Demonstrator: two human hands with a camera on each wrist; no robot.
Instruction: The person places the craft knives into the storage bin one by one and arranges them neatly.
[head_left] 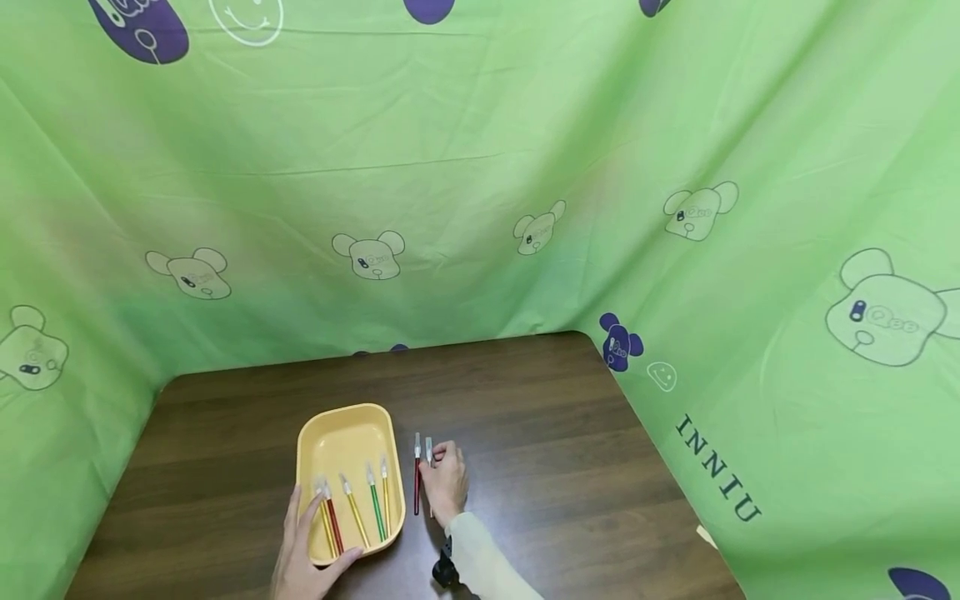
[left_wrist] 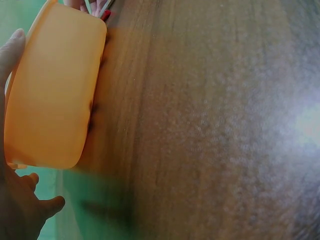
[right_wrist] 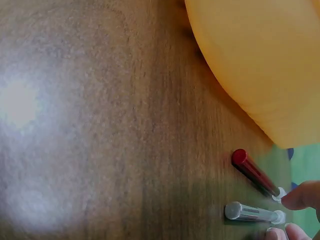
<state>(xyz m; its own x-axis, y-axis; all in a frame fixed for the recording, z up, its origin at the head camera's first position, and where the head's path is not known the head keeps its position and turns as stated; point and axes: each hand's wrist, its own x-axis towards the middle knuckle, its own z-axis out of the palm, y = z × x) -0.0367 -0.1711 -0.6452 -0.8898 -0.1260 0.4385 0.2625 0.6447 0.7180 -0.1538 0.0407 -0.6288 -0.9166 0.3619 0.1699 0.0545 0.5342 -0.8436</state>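
while the left hand (head_left: 300,557) spreads wide over the near left corner of the yellow tray (head_left: 345,429), the right hand (head_left: 446,483) has parted fingers about the capped end of the silver tool (right_wrist: 250,213), on the table (head_left: 525,433) right of the tray; a square pinch, clear of the red tool (right_wrist: 254,171) alongside, should serve best.

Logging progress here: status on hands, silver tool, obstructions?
Left hand on yellow tray. Right hand at silver tool, grip unclear. Silver tool outside yellow tray; red tool close beside.
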